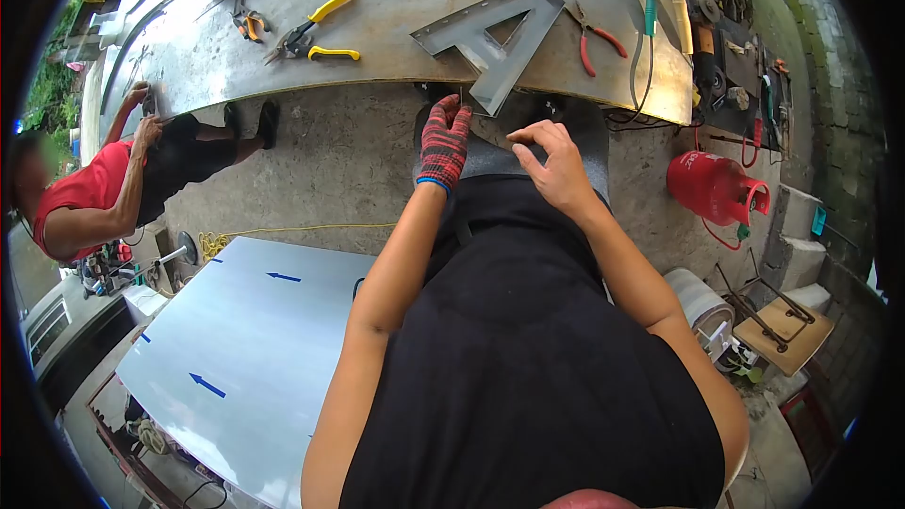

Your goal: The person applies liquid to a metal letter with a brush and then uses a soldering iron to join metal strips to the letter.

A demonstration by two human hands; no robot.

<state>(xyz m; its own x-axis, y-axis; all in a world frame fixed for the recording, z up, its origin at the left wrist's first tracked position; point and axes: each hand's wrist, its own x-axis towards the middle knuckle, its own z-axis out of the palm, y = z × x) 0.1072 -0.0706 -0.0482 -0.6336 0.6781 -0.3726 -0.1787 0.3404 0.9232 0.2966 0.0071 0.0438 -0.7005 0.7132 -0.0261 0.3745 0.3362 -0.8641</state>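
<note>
My left hand, in a red and black knit glove with a blue cuff, is just below the table edge. Its fingertips are drawn close together around something thin that I cannot make out. Right above lies a grey sheet-metal letter A with raised rims, its near leg reaching over the edge. My right hand is bare and hovers beside that leg, fingers bent, thumb apart, nothing seen in it. Pliers with red handles lie right of the letter. Yellow-handled snips and orange-black pliers lie left.
A soldering iron with a green handle lies on the metal worktable at right. A red gas cylinder stands on the floor. Behind me on the left is a pale sheet with blue arrows. A co-worker stands left, hands at the table.
</note>
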